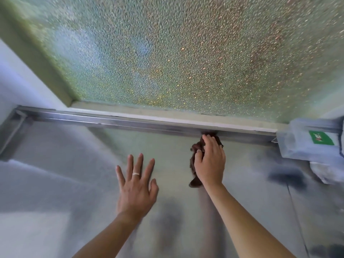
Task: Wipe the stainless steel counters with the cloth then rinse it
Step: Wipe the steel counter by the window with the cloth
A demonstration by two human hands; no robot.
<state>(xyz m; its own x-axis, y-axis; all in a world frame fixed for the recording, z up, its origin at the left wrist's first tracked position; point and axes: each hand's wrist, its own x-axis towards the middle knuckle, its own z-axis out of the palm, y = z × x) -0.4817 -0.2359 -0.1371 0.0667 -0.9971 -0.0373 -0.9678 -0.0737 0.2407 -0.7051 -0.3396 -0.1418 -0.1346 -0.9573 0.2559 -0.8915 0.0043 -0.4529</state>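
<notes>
A dark brown cloth [193, 161] lies crumpled on the stainless steel counter [74, 164], near its raised back edge [130, 121]. My right hand [209, 161] presses down on the cloth, fingers curled over it and fingertips close to the back edge. My left hand [136, 185] rests flat on the bare steel just left of the cloth, fingers spread, a ring on one finger. It holds nothing. Most of the cloth is hidden under my right hand.
A textured frosted window [186, 53] rises right behind the counter. At the right end sits a pale blue package [307, 144] with a green label, with a white crumpled item [323, 174] below it. A white wall [22, 81] closes the left side.
</notes>
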